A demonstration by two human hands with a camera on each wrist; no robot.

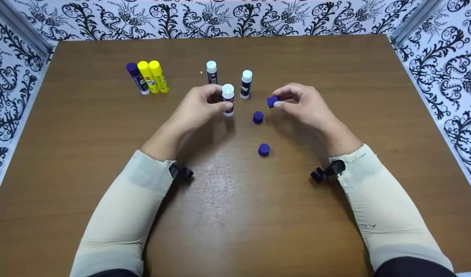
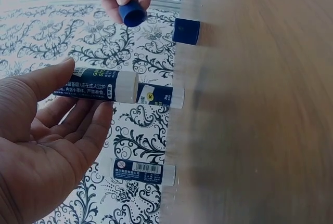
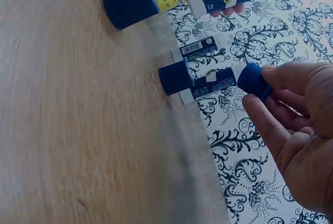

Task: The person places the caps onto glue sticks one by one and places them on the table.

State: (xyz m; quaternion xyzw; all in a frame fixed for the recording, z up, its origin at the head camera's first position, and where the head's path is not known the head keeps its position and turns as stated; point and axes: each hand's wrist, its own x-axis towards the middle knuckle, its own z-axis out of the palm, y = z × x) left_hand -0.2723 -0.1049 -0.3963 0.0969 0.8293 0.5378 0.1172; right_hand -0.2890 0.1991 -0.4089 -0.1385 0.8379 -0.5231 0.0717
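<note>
My left hand [image 1: 200,105] pinches an uncapped glue stick [image 1: 228,100] upright, a little above the table, its white top facing up. In the left wrist view the same glue stick [image 2: 99,84] shows a dark blue label with print. A blue cap [image 1: 272,101] sits between the thumb and fingers of my right hand [image 1: 306,105]; its hollow side shows in the left wrist view. Two more blue caps, one nearer [image 1: 263,149] and one farther [image 1: 258,117], stand on the table between the hands. Beyond the left hand stand two uncapped glue sticks, one left [image 1: 212,72] and one right [image 1: 246,84].
At the back left, a capped blue glue stick [image 1: 137,78] and two yellow glue sticks [image 1: 153,77] stand side by side. The brown wooden table [image 1: 216,215] ends against patterned white panels [image 1: 204,17] at the back and sides.
</note>
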